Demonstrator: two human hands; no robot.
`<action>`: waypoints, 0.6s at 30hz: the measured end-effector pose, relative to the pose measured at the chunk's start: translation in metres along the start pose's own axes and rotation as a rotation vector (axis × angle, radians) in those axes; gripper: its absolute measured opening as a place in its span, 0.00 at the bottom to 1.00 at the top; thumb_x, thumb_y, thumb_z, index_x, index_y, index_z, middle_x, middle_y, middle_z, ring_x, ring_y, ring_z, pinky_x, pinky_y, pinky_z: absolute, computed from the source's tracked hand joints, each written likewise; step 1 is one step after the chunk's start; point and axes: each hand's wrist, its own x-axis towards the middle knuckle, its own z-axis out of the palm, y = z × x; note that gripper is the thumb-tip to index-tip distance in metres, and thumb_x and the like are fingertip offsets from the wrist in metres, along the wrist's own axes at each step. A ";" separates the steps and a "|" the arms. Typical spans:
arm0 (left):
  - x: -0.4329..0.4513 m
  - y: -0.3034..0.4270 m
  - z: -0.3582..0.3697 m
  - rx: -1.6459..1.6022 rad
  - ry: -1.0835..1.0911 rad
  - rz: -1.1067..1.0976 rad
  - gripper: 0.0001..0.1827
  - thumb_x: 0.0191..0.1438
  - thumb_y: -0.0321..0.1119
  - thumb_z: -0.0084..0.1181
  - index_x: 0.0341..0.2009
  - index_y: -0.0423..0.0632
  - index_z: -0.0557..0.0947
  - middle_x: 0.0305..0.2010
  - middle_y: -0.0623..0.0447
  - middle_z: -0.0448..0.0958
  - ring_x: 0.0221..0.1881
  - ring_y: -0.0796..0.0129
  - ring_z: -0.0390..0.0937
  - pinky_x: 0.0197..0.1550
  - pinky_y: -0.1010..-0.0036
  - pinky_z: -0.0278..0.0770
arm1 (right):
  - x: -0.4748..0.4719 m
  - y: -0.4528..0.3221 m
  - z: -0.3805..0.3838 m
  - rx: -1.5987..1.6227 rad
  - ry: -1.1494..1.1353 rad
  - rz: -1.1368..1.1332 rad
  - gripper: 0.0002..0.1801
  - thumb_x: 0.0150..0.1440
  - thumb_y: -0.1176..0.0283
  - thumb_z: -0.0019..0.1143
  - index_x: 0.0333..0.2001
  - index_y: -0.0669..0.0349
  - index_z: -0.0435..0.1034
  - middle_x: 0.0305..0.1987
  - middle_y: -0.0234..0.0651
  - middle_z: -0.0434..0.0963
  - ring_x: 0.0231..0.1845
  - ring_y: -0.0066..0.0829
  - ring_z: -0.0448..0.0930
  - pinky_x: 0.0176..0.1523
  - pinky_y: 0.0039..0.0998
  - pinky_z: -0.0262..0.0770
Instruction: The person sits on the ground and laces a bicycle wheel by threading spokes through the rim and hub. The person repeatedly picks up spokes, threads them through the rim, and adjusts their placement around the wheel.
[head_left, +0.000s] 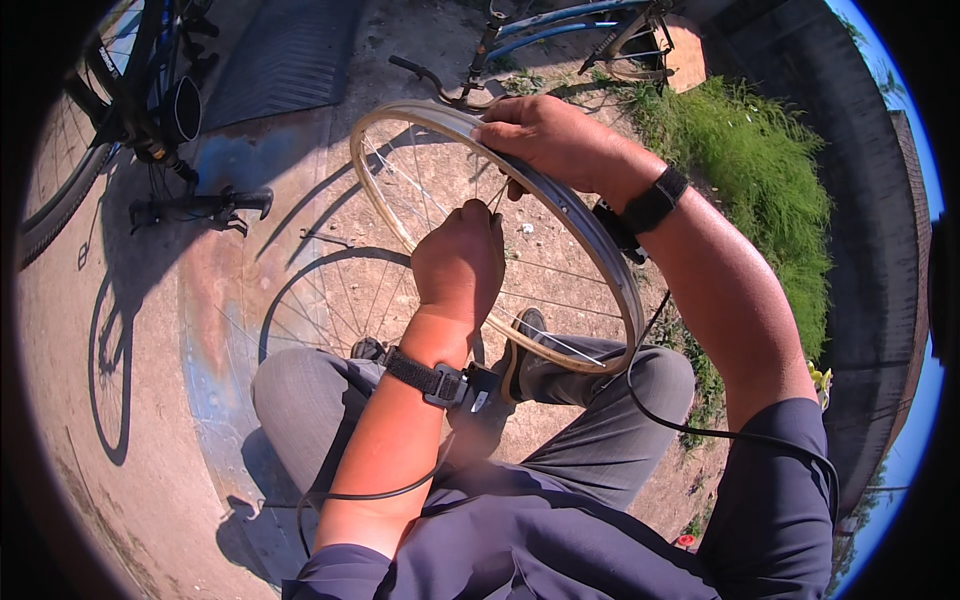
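A bare metal bicycle rim (600, 251), laced with thin spokes and without a tyre, stands tilted before me. Its lower edge is at my right thigh. My right hand (551, 142) grips the rim's upper right side, thumb on the outer face and fingertips reaching inside. Near the middle of the wheel, my left hand (459, 259) is closed in a fist. A spoke (498, 196) runs from its fingers towards my right fingertips. Any hub is hidden or cannot be made out behind the left hand.
A bicycle with a black handlebar (206, 206) stands at the left. At the top lies a blue bicycle frame (555, 22). A small wrench-like tool (326, 238) lies on the ground. Grass (750, 172) grows beside a wall (862, 262). A black cable (697, 430) loops by my right arm.
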 end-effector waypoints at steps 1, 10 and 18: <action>0.000 -0.001 -0.003 -0.027 0.017 0.016 0.10 0.61 0.39 0.61 0.33 0.47 0.80 0.28 0.43 0.82 0.30 0.45 0.82 0.34 0.56 0.80 | 0.000 0.001 -0.001 0.006 -0.015 -0.019 0.20 0.70 0.58 0.52 0.46 0.68 0.74 0.29 0.31 0.78 0.25 0.21 0.83 0.32 0.26 0.83; 0.031 -0.022 -0.027 -0.799 -0.213 -0.056 0.09 0.64 0.29 0.56 0.45 0.39 0.84 0.40 0.48 0.85 0.43 0.63 0.82 0.48 0.68 0.77 | -0.005 0.003 -0.002 0.029 -0.016 -0.001 0.19 0.70 0.59 0.53 0.45 0.68 0.75 0.28 0.32 0.79 0.25 0.20 0.82 0.30 0.25 0.83; 0.038 -0.024 -0.021 -1.277 -0.486 -0.143 0.10 0.66 0.27 0.53 0.48 0.38 0.84 0.42 0.51 0.83 0.44 0.69 0.77 0.52 0.71 0.73 | -0.006 0.005 -0.004 -0.004 -0.001 -0.029 0.19 0.67 0.62 0.55 0.47 0.70 0.77 0.31 0.39 0.84 0.26 0.24 0.82 0.31 0.27 0.80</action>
